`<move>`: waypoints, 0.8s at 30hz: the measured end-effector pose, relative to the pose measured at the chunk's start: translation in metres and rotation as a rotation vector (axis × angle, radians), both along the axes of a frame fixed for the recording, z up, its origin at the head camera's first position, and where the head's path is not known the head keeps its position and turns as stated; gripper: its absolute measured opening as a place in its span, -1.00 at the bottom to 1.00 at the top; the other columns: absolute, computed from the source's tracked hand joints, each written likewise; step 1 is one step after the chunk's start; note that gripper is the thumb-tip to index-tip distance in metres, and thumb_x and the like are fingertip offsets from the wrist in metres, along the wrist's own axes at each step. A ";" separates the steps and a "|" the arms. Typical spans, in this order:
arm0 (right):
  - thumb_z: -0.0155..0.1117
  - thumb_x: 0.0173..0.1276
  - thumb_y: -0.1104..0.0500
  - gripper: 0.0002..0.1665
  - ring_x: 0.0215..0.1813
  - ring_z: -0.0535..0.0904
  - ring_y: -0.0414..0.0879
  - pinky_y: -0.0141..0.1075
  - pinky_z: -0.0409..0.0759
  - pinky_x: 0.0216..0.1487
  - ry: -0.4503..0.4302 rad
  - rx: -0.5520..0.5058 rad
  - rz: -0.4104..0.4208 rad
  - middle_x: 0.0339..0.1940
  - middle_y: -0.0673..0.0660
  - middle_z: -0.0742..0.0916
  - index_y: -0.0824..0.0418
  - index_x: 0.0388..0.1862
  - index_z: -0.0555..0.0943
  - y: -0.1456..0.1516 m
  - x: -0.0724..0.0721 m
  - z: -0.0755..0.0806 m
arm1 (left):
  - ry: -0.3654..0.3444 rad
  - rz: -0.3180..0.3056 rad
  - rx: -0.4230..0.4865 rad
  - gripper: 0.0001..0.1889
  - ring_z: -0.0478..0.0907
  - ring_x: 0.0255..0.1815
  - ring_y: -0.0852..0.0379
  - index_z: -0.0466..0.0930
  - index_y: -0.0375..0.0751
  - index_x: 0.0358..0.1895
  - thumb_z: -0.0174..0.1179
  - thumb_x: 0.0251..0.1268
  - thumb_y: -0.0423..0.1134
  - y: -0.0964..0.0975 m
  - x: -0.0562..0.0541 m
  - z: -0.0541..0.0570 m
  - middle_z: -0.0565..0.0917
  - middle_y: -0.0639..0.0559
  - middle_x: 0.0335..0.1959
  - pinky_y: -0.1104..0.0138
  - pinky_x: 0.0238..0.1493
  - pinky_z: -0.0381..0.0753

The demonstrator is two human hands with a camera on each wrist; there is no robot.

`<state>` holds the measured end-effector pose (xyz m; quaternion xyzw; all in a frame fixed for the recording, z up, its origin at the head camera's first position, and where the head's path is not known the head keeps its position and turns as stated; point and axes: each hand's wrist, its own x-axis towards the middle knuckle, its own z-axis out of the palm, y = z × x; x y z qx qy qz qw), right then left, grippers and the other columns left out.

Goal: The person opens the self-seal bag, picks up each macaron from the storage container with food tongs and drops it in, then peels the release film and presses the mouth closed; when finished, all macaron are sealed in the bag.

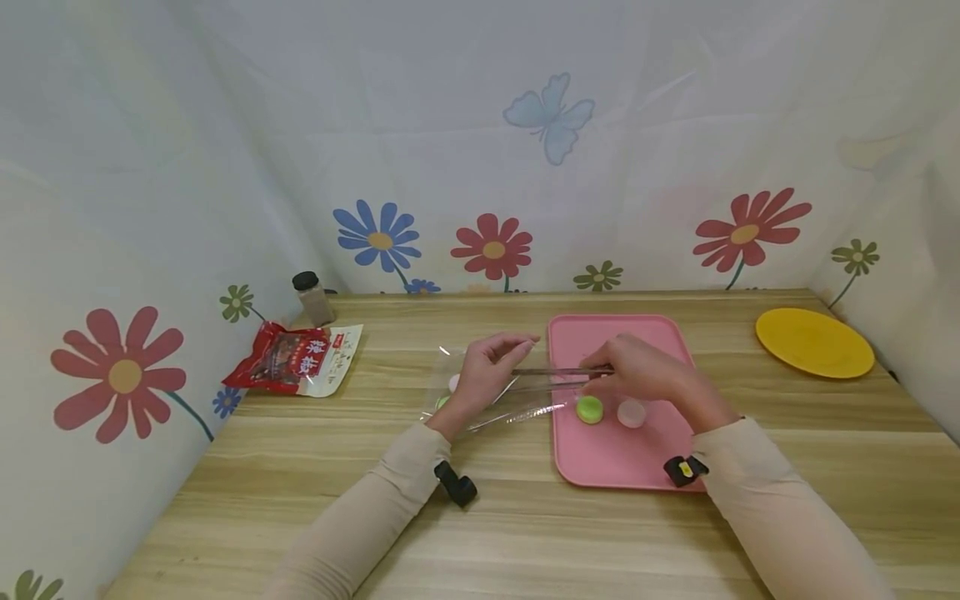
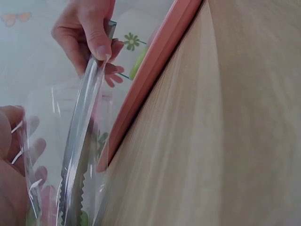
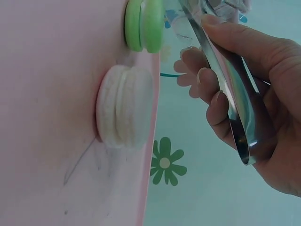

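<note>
My left hand (image 1: 483, 371) holds a clear plastic bag (image 1: 525, 410) at its opening, left of the pink tray. Metal tongs (image 2: 77, 136) with serrated ends are gripped in my right hand (image 1: 641, 367); they reach leftward into the bag. Inside the bag, a white macaron (image 1: 453, 382) and a green macaron (image 1: 441, 402) show partly, with my left hand covering the rest. A second green macaron (image 1: 589, 409) lies on the pink tray (image 1: 622, 471) beneath my right hand. Beside it sits a pale pinkish-white macaron (image 3: 124, 107).
To the right of the tray lies a yellow plate (image 1: 815, 343). At the back left are a red and white food packet (image 1: 300, 360) and a shaker jar (image 1: 313, 300) with a black lid. A flower-printed curtain (image 1: 420, 167) hangs behind the wooden table (image 1: 510, 533).
</note>
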<state>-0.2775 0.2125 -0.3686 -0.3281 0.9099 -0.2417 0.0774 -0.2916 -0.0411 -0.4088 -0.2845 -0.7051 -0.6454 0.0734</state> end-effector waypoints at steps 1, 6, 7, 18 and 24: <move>0.48 0.29 0.14 -0.72 -0.43 0.53 -0.16 -0.35 0.51 -0.41 -0.005 0.001 0.004 -0.43 -0.08 0.72 0.16 -0.03 0.77 -0.001 0.000 0.000 | -0.003 0.002 -0.003 -0.80 0.65 0.05 0.08 0.65 -0.53 -0.01 0.17 0.44 -0.43 0.000 0.000 0.000 0.70 -0.29 0.02 0.35 0.06 0.61; 0.49 0.29 0.09 -0.70 -0.42 0.55 -0.17 -0.32 0.54 -0.39 -0.020 0.005 0.020 -0.41 -0.10 0.73 0.12 -0.02 0.78 -0.003 0.001 0.001 | -0.020 0.007 -0.009 -0.79 0.64 0.04 0.17 0.66 -0.50 -0.01 0.17 0.46 -0.41 -0.001 0.000 0.000 0.71 -0.25 0.03 0.41 0.00 0.59; 0.48 0.29 0.09 -0.70 -0.42 0.54 -0.17 -0.33 0.53 -0.39 -0.016 0.006 0.014 -0.41 -0.10 0.73 0.11 -0.02 0.78 -0.002 0.001 0.000 | -0.019 0.007 -0.012 -0.78 0.64 0.05 0.17 0.65 -0.50 0.00 0.17 0.46 -0.40 0.000 -0.002 -0.003 0.71 -0.25 0.03 0.40 0.03 0.60; 0.48 0.29 0.15 -0.60 -0.43 0.53 -0.23 -0.33 0.51 -0.37 0.072 -0.014 -0.056 -0.33 -0.05 0.76 0.30 0.06 0.73 0.014 -0.003 0.003 | -0.025 0.042 0.010 -0.78 0.63 0.09 0.13 0.74 -0.27 -0.04 0.24 0.44 -0.22 -0.001 -0.022 -0.022 0.74 -0.04 0.04 0.39 0.00 0.58; 0.49 0.27 0.17 -0.65 -0.42 0.52 -0.21 -0.33 0.52 -0.38 0.044 0.008 -0.048 -0.39 -0.06 0.74 0.28 0.01 0.75 0.015 -0.002 0.007 | -0.051 0.052 0.026 -0.78 0.63 0.12 0.10 0.74 -0.27 -0.07 0.24 0.44 -0.19 -0.005 -0.021 -0.018 0.73 0.03 0.05 0.29 0.13 0.59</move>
